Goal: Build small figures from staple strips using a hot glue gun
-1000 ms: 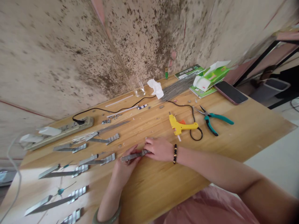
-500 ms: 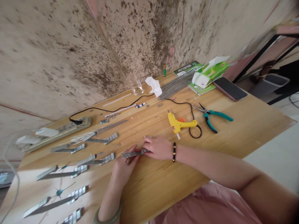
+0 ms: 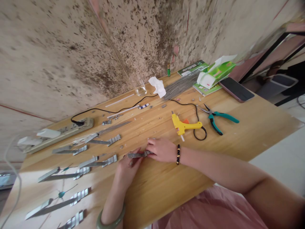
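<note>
A small grey folded strip (image 3: 136, 155) with a ridged end is between my hands, above the near part of the table. My left hand (image 3: 126, 169) has its fingers closed around the strip's left part from below. My right hand (image 3: 164, 150) pinches the ridged right end, and its fingers cover part of it. Similar grey strip pieces (image 3: 110, 160), bent and with banded ends, lie to the left in rows. Teal bits on thin wires (image 3: 61, 194) rest among them.
A yellow glue gun (image 3: 183, 124) and teal-handled pliers (image 3: 218, 118) lie to the right. Behind are a power strip (image 3: 78, 128), a glass (image 3: 140, 90), crumpled tissue (image 3: 157, 86), a bundle of grey wires (image 3: 182, 84), a tissue box (image 3: 216, 74) and a phone (image 3: 236, 89).
The strip's free left end has tilted and now appears shorter and narrower. Both hands stay nearly in place, still on the strip. The view has shifted slightly.
</note>
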Demonstrator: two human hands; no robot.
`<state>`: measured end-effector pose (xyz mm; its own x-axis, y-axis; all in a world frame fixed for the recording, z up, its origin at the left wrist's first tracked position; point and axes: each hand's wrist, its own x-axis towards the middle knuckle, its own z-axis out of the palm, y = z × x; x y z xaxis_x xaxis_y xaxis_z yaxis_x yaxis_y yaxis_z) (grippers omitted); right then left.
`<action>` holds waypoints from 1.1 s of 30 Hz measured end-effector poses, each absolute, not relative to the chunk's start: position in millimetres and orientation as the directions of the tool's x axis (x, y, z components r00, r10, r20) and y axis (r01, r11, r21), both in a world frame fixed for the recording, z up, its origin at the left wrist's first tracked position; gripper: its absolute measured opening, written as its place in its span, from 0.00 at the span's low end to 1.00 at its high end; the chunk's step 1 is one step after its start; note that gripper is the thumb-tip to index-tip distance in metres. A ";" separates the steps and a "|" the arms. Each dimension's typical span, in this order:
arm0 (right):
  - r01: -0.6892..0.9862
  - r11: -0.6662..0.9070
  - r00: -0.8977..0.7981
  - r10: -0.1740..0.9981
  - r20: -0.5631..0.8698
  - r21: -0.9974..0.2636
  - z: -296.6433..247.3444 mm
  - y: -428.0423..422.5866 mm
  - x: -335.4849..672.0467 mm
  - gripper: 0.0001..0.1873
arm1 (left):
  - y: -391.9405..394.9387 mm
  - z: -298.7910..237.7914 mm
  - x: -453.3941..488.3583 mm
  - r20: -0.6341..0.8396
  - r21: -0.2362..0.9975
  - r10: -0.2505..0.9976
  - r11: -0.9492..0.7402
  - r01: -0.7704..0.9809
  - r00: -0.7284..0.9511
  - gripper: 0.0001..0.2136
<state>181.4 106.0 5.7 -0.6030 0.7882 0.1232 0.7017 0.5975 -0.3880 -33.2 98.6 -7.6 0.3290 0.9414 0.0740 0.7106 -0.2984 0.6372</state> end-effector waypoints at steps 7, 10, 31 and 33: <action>0.673 0.597 -0.589 0.790 0.172 -0.436 6.2 105.8 182.0 0.12 | 98.8 -7.8 -34.4 0.123 0.611 0.920 -0.366 0.702 0.373 0.11; 0.660 0.585 -0.562 0.801 0.205 -0.472 6.9 104.6 182.1 0.13 | 98.6 -7.4 -33.8 0.143 0.609 0.912 -0.386 0.693 0.384 0.11; 0.491 0.659 -0.505 0.748 0.430 -0.570 -0.8 96.3 169.1 0.13 | 93.4 6.1 -16.9 0.219 0.616 0.873 -0.469 0.632 0.435 0.10; 0.483 0.649 -0.486 0.757 0.437 -0.587 -2.2 96.1 167.1 0.11 | 92.9 5.5 -16.6 0.212 0.623 0.880 -0.456 0.636 0.424 0.10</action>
